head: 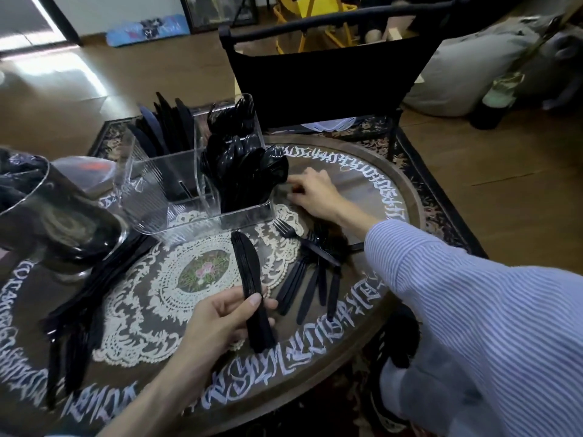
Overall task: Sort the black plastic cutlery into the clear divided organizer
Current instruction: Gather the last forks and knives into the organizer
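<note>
Several black plastic knives [252, 285] are gripped as one stacked bundle in the left hand [217, 320], thumb across the handles and fingers [268, 305] curled beneath, with the blades pointing far, toward the clear divided organizer [189, 184]. The organizer is set on the far left part of the round table [407, 197]. Its far left compartment is filled with upright knives [164, 124], and its right compartment is packed with spoons [243, 165]. The right hand [310, 192], reaching from a striped blue sleeve [473, 294], is placed on the table just right of the organizer, close beside the spoons; its fingers are bent toward the tabletop, but whether anything is pinched there cannot be told. A loose pile of forks [312, 263] is spread on the table under the right forearm, between the two hands. More black cutlery [79, 310] is heaped along the near left edge, beside a dark glass vessel [47, 216]. A lace doily [176, 279] is laid across the table's middle, and a black chair [331, 70] is drawn up at the far side.
</note>
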